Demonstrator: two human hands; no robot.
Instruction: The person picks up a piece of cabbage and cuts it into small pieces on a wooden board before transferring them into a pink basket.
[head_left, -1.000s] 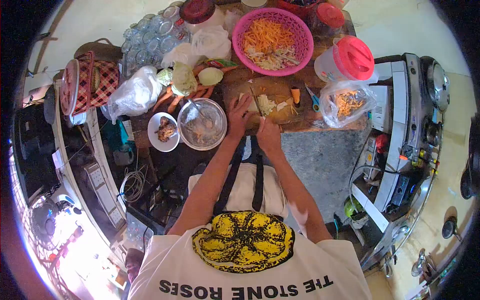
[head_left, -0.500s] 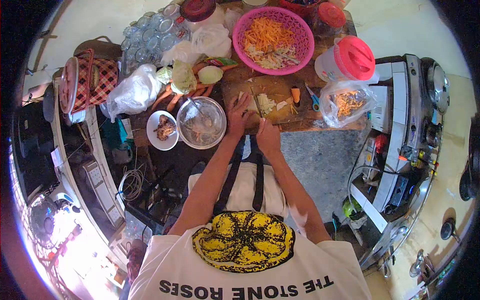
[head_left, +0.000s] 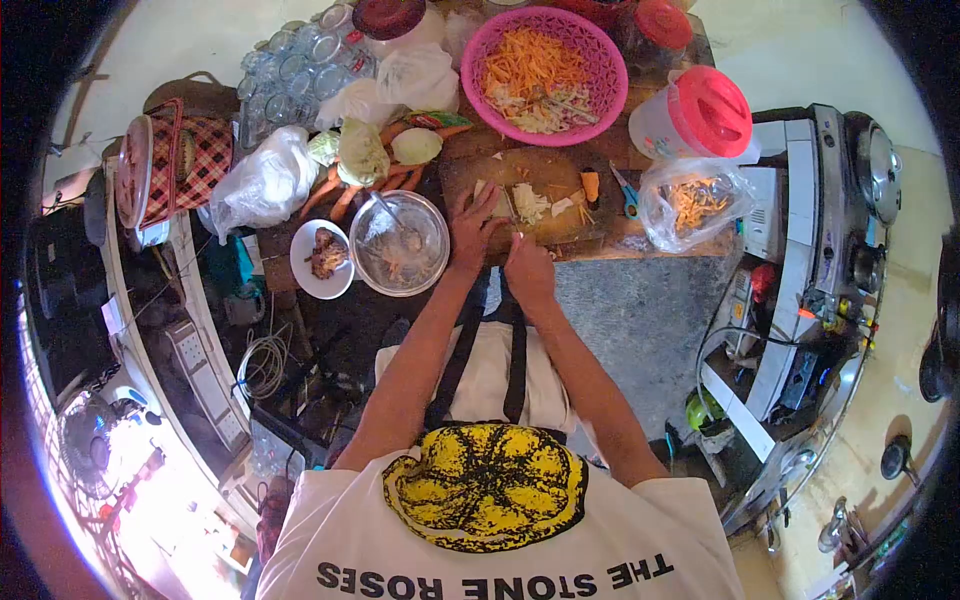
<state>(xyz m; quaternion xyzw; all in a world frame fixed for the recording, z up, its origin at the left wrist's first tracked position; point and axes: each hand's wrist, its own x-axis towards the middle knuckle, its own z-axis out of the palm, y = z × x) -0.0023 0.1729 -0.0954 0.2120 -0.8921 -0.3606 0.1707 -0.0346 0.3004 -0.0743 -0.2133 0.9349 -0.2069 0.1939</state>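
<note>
My left hand rests on the wooden cutting board, its fingers pressing down on a pale piece of cabbage. In my right hand, a closed fist at the board's near edge, is a knife whose thin blade lies right beside that piece. Shredded cabbage is heaped just right of the blade. Farther right on the board sits a carrot stub. Left of my left hand stands a clear bowl with a spoon and some wet mixture in it.
A pink basket of shredded carrot and cabbage stands at the back. To the right are scissors, a bag of peelings and a red-lidded bucket. Cabbage, carrots, a white bowl and glass jars are left.
My right hand has shifted slightly left with the knife. The blade has come a little nearer to me, while my left hand stays almost in place on the cabbage.
</note>
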